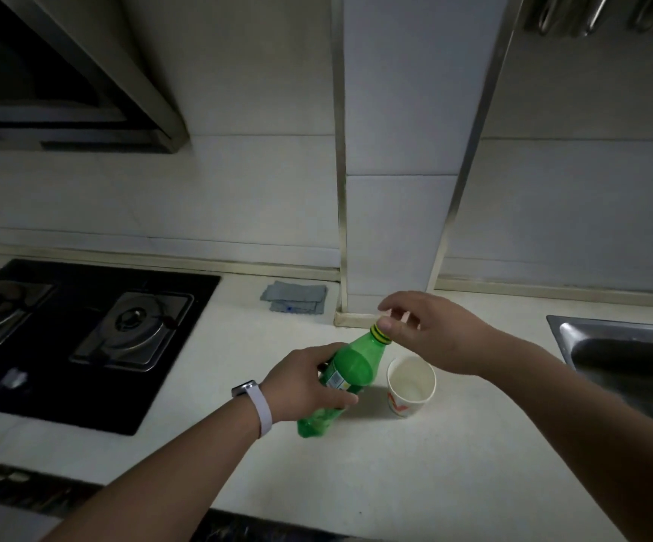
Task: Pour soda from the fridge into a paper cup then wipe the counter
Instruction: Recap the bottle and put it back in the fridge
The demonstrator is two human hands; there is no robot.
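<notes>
A green soda bottle (pixel 350 365) with a yellow cap (pixel 380 333) leans to the right over the white counter (pixel 395 475). My left hand (pixel 301 381) grips the bottle around its labelled middle. My right hand (pixel 430 332) is at the bottle's top, thumb and fingers pinching the cap. A white paper cup (pixel 410 385) with a red mark stands upright just right of the bottle, below my right hand. It looks empty inside. A folded grey cloth (pixel 295 297) lies on the counter by the wall.
A black gas hob (pixel 82 338) with two burners fills the left of the counter, under a range hood (pixel 62 72). A steel sink (pixel 629 365) sits at the right edge. A tiled pillar (pixel 395 189) juts out behind the cup.
</notes>
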